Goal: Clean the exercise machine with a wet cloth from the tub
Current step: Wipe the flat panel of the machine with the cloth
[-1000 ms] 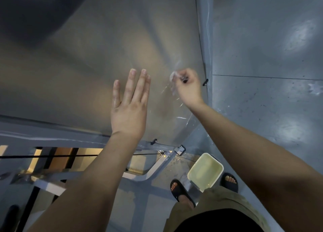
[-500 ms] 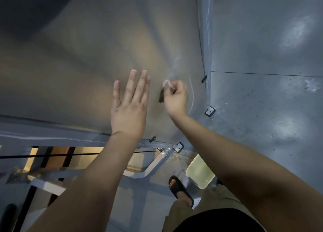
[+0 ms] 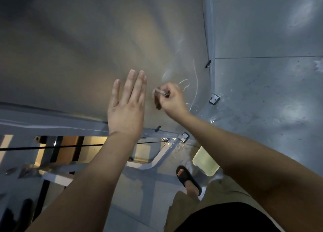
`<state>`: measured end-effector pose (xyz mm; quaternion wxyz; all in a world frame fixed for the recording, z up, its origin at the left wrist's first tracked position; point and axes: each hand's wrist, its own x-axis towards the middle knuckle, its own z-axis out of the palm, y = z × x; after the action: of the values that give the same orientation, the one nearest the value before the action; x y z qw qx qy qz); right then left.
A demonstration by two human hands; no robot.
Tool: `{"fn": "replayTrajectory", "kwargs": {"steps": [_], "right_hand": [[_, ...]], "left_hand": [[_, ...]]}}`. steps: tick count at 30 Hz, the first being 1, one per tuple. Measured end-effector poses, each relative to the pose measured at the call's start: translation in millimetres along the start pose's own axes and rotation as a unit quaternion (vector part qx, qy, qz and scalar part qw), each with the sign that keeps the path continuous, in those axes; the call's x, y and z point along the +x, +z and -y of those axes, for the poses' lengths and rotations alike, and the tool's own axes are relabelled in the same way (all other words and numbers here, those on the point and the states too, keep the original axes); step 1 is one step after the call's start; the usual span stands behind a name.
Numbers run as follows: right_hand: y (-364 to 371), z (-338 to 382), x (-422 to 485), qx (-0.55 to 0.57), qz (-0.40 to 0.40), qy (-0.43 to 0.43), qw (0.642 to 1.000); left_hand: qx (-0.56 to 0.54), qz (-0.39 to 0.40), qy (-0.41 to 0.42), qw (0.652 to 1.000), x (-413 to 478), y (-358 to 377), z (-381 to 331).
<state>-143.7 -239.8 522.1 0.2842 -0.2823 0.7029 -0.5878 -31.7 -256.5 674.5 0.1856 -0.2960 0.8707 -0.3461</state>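
Observation:
A large clear shield panel point(image 3: 97, 50) of the exercise machine fills the upper left of the view. My left hand point(image 3: 126, 107) lies flat against it with the fingers straight. Just to its right, my right hand point(image 3: 173, 99) grips a small bunched cloth point(image 3: 158, 99), partly whitish and partly dark, and holds it against the panel. Wet streaks point(image 3: 190, 90) show on the panel to the right of that hand. A pale yellow tub point(image 3: 205, 162) stands on the floor below, partly hidden by my right forearm.
The machine's white frame point(image 3: 157, 160) and a black cable point(image 3: 52, 147) run under the panel. Small brackets point(image 3: 214, 99) fix the panel's right edge. My foot in a black sandal point(image 3: 187, 179) stands beside the tub. Grey glossy floor point(image 3: 271, 100) spreads to the right.
My right hand has moved the cloth down and to the left across the panel, toward my left hand, leaving fresh wet streaks. The left hand has stayed flat in place.

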Motion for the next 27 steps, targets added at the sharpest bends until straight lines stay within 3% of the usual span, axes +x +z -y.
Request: {"fn": "replayTrajectory", "kwargs": {"steps": [4, 6, 10, 12, 15, 17, 21, 23, 27], "right_hand": [[-19, 17, 37, 0.09, -0.193, 0.081, 0.974], [-8, 28, 32, 0.068, -0.219, 0.07, 0.971], [17, 10, -19, 0.003, -0.077, -0.061, 0.995], [1, 5, -6, 0.023, -0.057, -0.063, 0.996], [-14, 17, 23, 0.119, -0.159, 0.025, 0.98], [4, 23, 12, 0.095, -0.213, 0.029, 0.972], [49, -2, -52, 0.047, -0.052, -0.111, 0.991], [38, -9, -39, 0.024, -0.041, -0.113, 0.992], [-2, 6, 29, 0.061, -0.261, 0.045, 0.962]], "left_hand": [[0.004, 0.009, 0.013, 1.0, -19, 8, 2], [0.004, 0.021, 0.013, 1.0, -26, 10, 3], [0.022, 0.033, 0.026, 0.999, -39, 20, 9], [0.031, 0.028, 0.033, 0.999, -44, 25, 11], [0.046, 0.021, 0.037, 0.998, -48, 28, 11], [0.052, 0.019, 0.039, 0.998, -49, 30, 10], [0.055, -0.002, 0.043, 0.998, -49, 38, 12], [0.062, -0.002, 0.049, 0.997, -50, 41, 14], [0.072, -0.014, 0.066, 0.995, -55, 42, 12]]}}
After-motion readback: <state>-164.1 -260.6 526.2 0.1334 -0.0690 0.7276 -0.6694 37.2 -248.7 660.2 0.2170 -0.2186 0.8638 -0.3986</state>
